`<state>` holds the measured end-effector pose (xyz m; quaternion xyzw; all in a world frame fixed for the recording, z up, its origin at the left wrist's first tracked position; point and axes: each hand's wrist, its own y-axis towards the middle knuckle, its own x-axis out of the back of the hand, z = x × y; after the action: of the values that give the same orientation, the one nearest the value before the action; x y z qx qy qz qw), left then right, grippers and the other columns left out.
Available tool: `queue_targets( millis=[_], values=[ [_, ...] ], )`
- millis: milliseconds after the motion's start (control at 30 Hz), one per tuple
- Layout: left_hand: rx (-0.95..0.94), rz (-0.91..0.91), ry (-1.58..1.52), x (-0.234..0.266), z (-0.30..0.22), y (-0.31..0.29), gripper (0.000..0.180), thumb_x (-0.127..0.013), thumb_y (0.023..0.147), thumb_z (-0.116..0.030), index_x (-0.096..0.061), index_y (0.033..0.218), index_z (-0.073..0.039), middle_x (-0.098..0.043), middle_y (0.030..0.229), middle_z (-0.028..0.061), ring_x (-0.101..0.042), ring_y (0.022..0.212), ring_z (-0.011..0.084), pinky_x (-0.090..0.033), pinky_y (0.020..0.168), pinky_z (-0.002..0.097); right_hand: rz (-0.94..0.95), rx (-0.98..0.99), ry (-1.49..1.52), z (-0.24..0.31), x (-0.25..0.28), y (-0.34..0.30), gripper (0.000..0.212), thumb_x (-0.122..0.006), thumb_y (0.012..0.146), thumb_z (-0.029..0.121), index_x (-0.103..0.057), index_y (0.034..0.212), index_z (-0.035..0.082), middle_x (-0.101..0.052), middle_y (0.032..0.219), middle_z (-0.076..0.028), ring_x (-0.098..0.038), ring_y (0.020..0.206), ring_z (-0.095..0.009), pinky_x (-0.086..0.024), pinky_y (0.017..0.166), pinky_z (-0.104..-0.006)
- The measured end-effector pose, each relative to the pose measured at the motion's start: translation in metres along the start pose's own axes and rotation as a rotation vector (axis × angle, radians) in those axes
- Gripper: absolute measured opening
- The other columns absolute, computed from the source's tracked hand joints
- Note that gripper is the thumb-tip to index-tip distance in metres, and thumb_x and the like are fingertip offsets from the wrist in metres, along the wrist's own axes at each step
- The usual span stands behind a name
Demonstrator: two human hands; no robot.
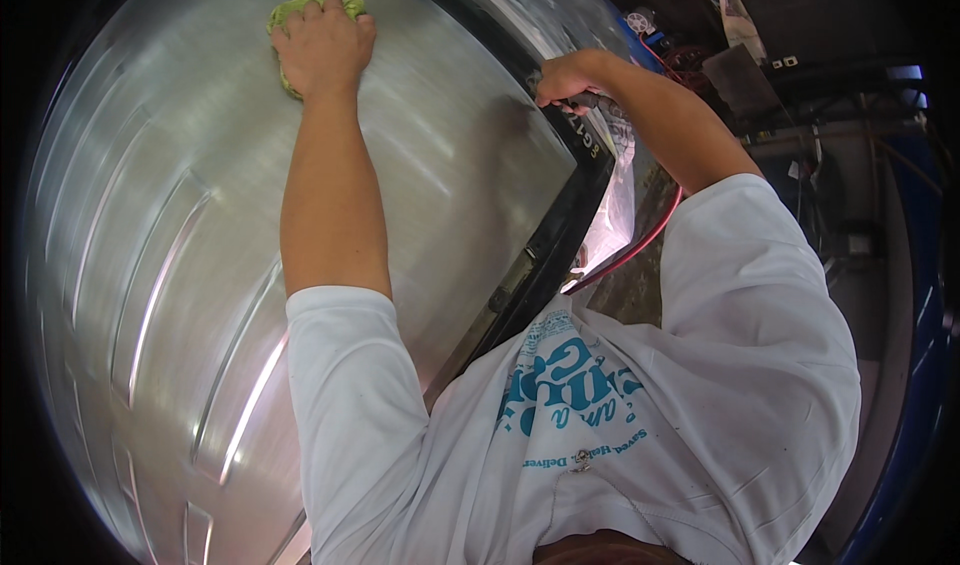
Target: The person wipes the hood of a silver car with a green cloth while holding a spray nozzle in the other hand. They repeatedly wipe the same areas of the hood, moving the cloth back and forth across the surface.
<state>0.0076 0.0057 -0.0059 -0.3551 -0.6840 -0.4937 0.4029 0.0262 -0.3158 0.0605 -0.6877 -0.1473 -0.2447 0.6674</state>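
My left hand (322,47) presses flat on a green cloth (300,10) near the top of a large shiny silver metal panel (180,255) with long pressed ridges. The cloth shows only around my fingers and at the wrist side. My right hand (566,78) is closed around the dark edge (560,235) of the panel at the upper right, gripping a dark rim there. Both forearms reach up from my white short-sleeved shirt (640,405).
A red cable (640,245) runs along behind the panel's dark edge. Clear plastic sheeting (615,205) hangs beside it. Dark machinery, wires and a blue frame (930,295) fill the right side.
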Motion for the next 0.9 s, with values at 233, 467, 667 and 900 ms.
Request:
queue_targets(
  millis=[233,467,667,900],
  values=[
    [-0.013,-0.009,0.011,-0.001,0.002,-0.002,0.049,-0.054,0.097,-0.047,-0.072,0.127,-0.013,-0.071,0.131,0.0072,-0.062,0.125,0.0282,-0.037,0.111,0.0491,0.025,-0.023,0.01,-0.012,-0.013,-0.007,0.023,-0.064,0.095,0.021,-0.056,0.085,0.002,-0.055,0.07,-0.01,-0.058,0.053,-0.023,-0.047,0.05,-0.0399],
    [-0.005,0.059,-0.014,0.007,0.0,-0.001,0.049,-0.054,0.097,-0.047,-0.072,0.127,-0.012,-0.071,0.132,0.0082,-0.06,0.128,0.029,-0.035,0.114,0.0491,0.063,-0.056,0.012,-0.026,-0.026,-0.011,0.027,-0.067,0.096,0.023,-0.056,0.082,0.002,-0.056,0.068,-0.009,-0.057,0.052,-0.023,-0.047,0.049,-0.04],
    [0.009,0.056,-0.006,0.01,0.001,-0.002,0.05,-0.054,0.097,-0.047,-0.071,0.128,-0.013,-0.069,0.136,0.0086,-0.059,0.13,0.029,-0.034,0.115,0.049,0.072,-0.067,-0.002,-0.028,-0.034,-0.024,0.026,-0.066,0.095,0.022,-0.057,0.082,0.002,-0.057,0.068,-0.01,-0.057,0.051,-0.023,-0.048,0.05,-0.04],
    [0.005,0.032,-0.008,0.0,0.002,-0.001,0.051,-0.054,0.097,-0.049,-0.071,0.13,-0.013,-0.07,0.135,0.0081,-0.059,0.131,0.0289,-0.034,0.115,0.0494,0.088,-0.107,-0.009,-0.043,-0.044,-0.033,0.023,-0.065,0.095,0.021,-0.057,0.083,0.003,-0.057,0.068,-0.01,-0.057,0.051,-0.022,-0.048,0.05,-0.0402]
  ],
)
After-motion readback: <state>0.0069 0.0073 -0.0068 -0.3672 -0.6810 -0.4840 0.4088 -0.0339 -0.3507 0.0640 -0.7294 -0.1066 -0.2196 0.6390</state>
